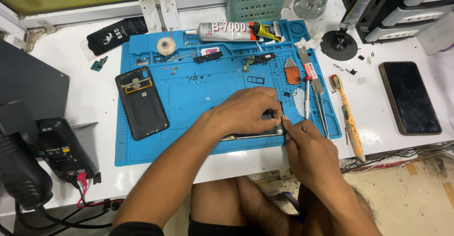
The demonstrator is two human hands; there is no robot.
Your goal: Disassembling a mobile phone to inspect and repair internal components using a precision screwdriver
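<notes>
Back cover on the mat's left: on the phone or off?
Off. The back cover lies alone, inner side up, on the mat, apart from the phone under both hands.

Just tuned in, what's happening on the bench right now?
A person is working on an opened phone at the front edge of a blue repair mat. The left hand lies over the phone, pressing it down, while the right hand pinches at something small at its right end; what it is cannot be made out. The phone's dark back cover lies apart on the mat's left side. Tweezers, a glue tube and a toothbrush rest nearby, untouched.
</notes>
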